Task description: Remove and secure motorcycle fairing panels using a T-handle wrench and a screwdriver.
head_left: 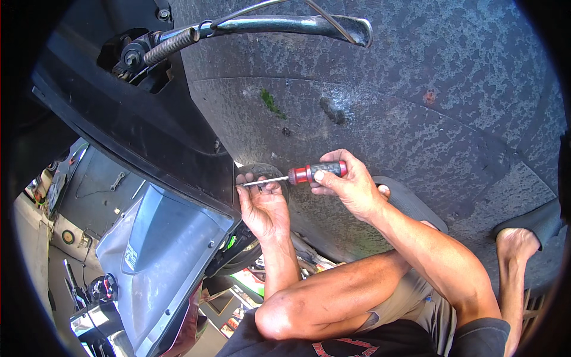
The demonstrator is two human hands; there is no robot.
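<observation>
My right hand grips a screwdriver with a red and black handle, its metal shaft pointing left and nearly level. The tip meets my left hand, whose fingers are curled, palm turned up, at the lower corner of a black scooter body panel; whatever is between thumb and fingertips is too small or hidden to make out. Just below that corner lies a grey-blue body panel with small screws along its edge.
Above are a metal stand and spring. The mottled grey floor bears a green patch and dark stains. A wrench lies on a dark surface at left. My bent knee and sandalled feet are at lower right.
</observation>
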